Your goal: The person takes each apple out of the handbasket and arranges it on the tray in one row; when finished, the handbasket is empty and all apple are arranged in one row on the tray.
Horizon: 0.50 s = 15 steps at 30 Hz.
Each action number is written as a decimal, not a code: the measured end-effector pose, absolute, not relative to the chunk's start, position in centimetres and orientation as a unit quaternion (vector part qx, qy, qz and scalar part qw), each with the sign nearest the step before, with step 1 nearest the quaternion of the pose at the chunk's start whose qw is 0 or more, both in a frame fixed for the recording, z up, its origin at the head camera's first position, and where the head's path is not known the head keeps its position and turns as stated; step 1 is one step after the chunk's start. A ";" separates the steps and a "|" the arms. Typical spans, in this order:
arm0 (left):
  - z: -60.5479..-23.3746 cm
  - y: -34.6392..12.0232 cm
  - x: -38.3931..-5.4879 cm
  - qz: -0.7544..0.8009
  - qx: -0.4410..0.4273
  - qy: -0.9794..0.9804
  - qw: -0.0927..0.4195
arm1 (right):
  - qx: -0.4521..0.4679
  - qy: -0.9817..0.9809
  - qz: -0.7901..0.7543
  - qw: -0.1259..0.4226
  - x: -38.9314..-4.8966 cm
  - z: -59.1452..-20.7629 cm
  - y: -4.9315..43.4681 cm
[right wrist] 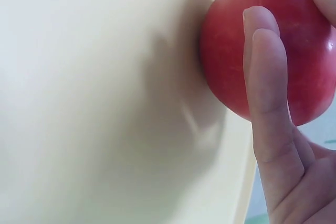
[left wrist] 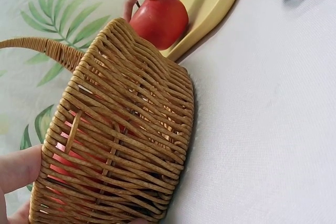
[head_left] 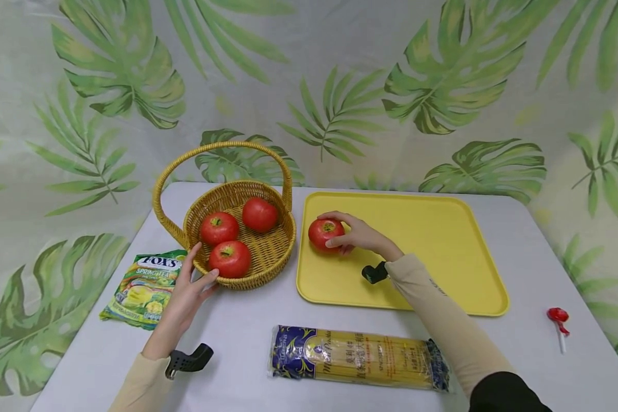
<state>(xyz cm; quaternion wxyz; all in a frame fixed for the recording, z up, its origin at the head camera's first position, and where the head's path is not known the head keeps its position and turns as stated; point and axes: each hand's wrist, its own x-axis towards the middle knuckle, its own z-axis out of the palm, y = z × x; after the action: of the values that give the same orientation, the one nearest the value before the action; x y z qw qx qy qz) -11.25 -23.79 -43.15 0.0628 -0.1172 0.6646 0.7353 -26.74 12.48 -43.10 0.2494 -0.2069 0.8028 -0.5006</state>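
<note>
In the head view my left hand (head_left: 186, 294) grips the near left rim of a brown wicker basket (head_left: 269, 252), thumb by the edge. Three red apples lie inside: one at the left (head_left: 218, 229), one at the right (head_left: 260, 215) and one at the front (head_left: 233, 260). My right hand (head_left: 359, 234) holds another red apple (head_left: 317, 236) over the left end of a yellow tray (head_left: 417, 246). The right wrist view shows my fingers along this apple's (right wrist: 226, 51) side, close over the tray. From the left wrist, the basket's (left wrist: 121, 119) woven side fills much of the view.
A green candy bag (head_left: 146, 292) lies left of the basket, partly behind my left hand. In front of the tray is a pack of spaghetti (head_left: 363, 357), near my right forearm. A red lollipop (head_left: 558, 316) lies at the far right of the white table (head_left: 237, 355).
</note>
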 end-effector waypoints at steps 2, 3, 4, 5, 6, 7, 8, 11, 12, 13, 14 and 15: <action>-43.2 -23.8 -11.3 0.734 -0.117 0.666 0.063 | -0.209 0.803 -0.499 0.251 -26.7 -43.1 12.3; -43.2 -23.8 -11.3 0.734 -0.117 0.666 0.062 | -0.210 0.803 -0.498 0.251 -26.7 -43.1 12.3; -43.2 -23.8 -11.3 0.734 -0.117 0.666 0.062 | -0.211 0.803 -0.497 0.252 -26.7 -43.1 12.2; -43.2 -23.8 -11.3 0.734 -0.117 0.667 0.062 | -0.213 0.802 -0.497 0.254 -26.7 -43.0 12.2; -43.2 -23.8 -11.3 0.734 -0.117 0.667 0.062 | -0.214 0.801 -0.496 0.257 -26.7 -42.9 12.2; -43.2 -23.8 -11.3 0.733 -0.118 0.667 0.062 | -0.215 0.799 -0.497 0.263 -26.7 -42.8 12.2; -43.2 -23.8 -11.3 0.733 -0.118 0.667 0.062 | -0.217 0.795 -0.498 0.270 -26.7 -42.7 12.2; -43.3 -23.8 -11.3 0.734 -0.119 0.666 0.061 | -0.228 0.781 -0.504 0.290 -26.8 -42.3 12.4; -43.3 -23.8 -11.3 0.733 -0.119 0.667 0.060 | -0.229 0.777 -0.508 0.293 -26.9 -42.2 12.5; -43.3 -23.8 -11.3 0.733 -0.119 0.667 0.060 | -0.229 0.773 -0.514 0.294 -26.9 -42.1 12.6; -43.3 -23.8 -11.3 0.733 -0.118 0.667 0.060 | -0.228 0.769 -0.521 0.291 -26.9 -42.0 12.7; -43.3 -23.8 -11.3 0.734 -0.118 0.667 0.060 | -0.226 0.766 -0.530 0.284 -27.0 -41.8 12.8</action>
<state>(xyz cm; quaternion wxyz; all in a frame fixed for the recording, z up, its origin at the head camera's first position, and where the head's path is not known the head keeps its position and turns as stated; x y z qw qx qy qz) -11.27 -23.80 -43.27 0.0600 -0.1178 0.6665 0.7337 -26.99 12.77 -41.85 0.2845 -0.2264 0.7663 -0.5297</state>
